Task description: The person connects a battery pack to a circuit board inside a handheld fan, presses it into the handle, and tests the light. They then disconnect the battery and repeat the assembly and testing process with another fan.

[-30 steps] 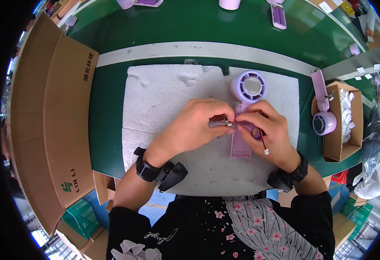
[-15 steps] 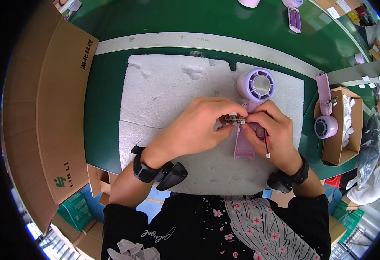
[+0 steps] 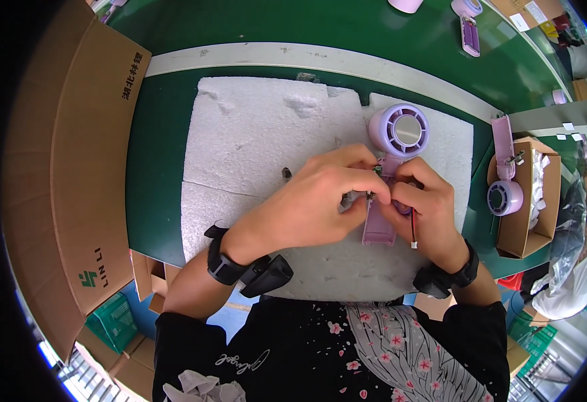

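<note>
A lilac handheld fan lies on the foam, its round head (image 3: 401, 130) away from me and its opened handle shell (image 3: 378, 231) toward me. My left hand (image 3: 334, 194) pinches a small green circuit board (image 3: 378, 170) over the handle; its fingers mostly cover the board. Close beside it, my right hand (image 3: 422, 204) is closed around a purple cylinder (image 3: 404, 204) that looks like a battery cell, only partly visible. Red and black wires (image 3: 413, 224) hang from it to a white plug (image 3: 414, 245). The fingertips of both hands nearly meet.
White foam sheets (image 3: 240, 141) cover the green table (image 3: 153, 147). A tall cardboard box (image 3: 99, 167) stands at the left. On the right, another opened fan (image 3: 504, 196) leans by a small carton (image 3: 516, 234) with white pieces inside. More fan parts (image 3: 470, 37) lie beyond the pale rail (image 3: 293, 57).
My left hand has shifted slightly right and turned over the handle, hiding more of the circuit board. My right hand has barely moved. A small dark spot on the foam now shows beside my left hand.
</note>
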